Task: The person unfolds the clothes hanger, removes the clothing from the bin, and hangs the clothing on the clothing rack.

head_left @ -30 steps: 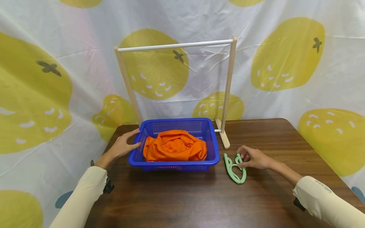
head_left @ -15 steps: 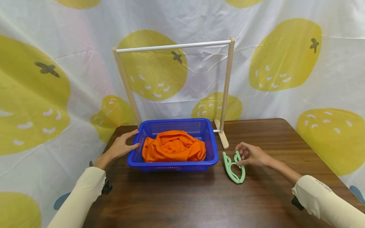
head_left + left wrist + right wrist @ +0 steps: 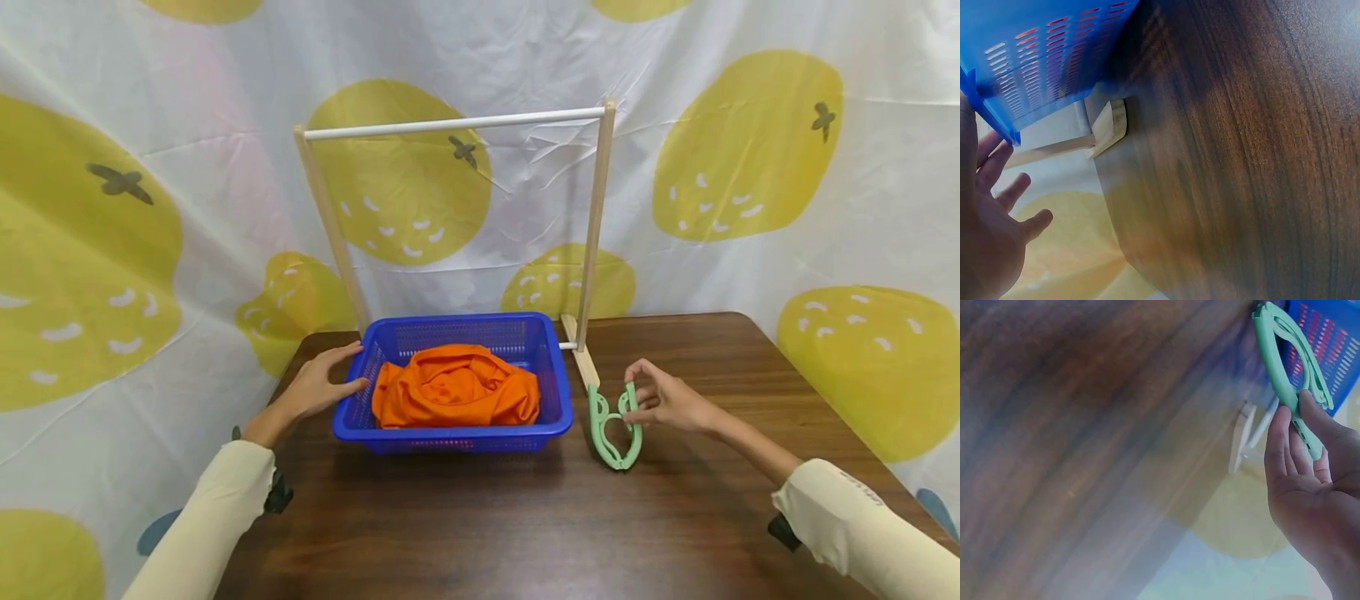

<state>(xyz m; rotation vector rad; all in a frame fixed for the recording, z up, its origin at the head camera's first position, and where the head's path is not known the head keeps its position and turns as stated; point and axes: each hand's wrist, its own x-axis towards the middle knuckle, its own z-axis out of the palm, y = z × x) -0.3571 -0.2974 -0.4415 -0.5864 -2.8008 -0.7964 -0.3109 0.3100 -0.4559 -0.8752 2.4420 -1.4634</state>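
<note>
In the head view a green folding clothes hanger stands folded, tilted up to the right of the blue basket. My right hand pinches one arm of it between thumb and fingers, as the right wrist view also shows with the hanger. My left hand rests against the left rim of the blue plastic basket, thumb and fingers spread. Inside the basket lies a bunched orange cloth garment, its folds hiding what kind it is.
Behind the basket stands a wooden rack with a white top rod; its right foot reaches forward beside the basket. All rests on a dark brown wooden table. A patterned curtain hangs behind.
The right hand has lifted the hanger slightly off the table and tipped it more upright. The left hand stays at the basket's rim. The head view has shifted a little.
</note>
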